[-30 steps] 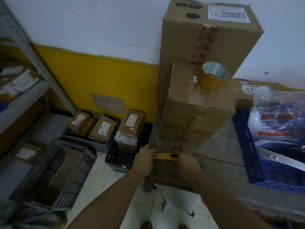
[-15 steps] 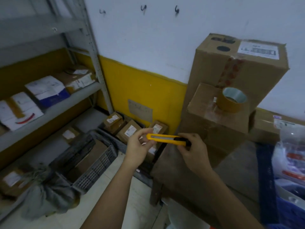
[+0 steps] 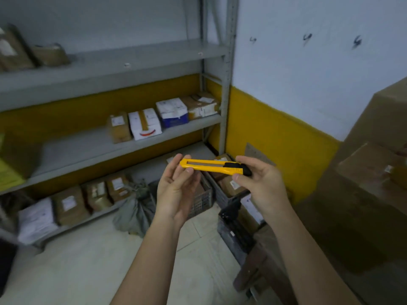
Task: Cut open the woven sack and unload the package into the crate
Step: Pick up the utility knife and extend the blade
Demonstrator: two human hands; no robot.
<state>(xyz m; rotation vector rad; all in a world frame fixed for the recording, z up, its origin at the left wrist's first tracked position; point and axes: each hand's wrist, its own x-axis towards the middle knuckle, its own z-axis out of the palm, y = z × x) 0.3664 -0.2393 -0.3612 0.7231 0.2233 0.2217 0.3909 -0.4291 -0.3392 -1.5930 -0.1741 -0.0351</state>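
Turned away from the stacked boxes toward the metal shelf [image 3: 110, 137]. Holding yellow utility knife [image 3: 211, 166] level: left hand [image 3: 176, 190] half open, fingertips pinching front end; right hand [image 3: 262, 186] closed around black rear end. Grey woven sack [image 3: 134, 210] on floor below shelf, beside dark crate [image 3: 201, 200].

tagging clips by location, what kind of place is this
Most likely a parcel storeroom or small courier depot: labelled parcels line grey metal shelving, big cardboard boxes stand at the right, and plastic crates sit on the floor.

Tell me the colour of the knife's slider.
Black, on the yellow utility knife; the head view shows it.
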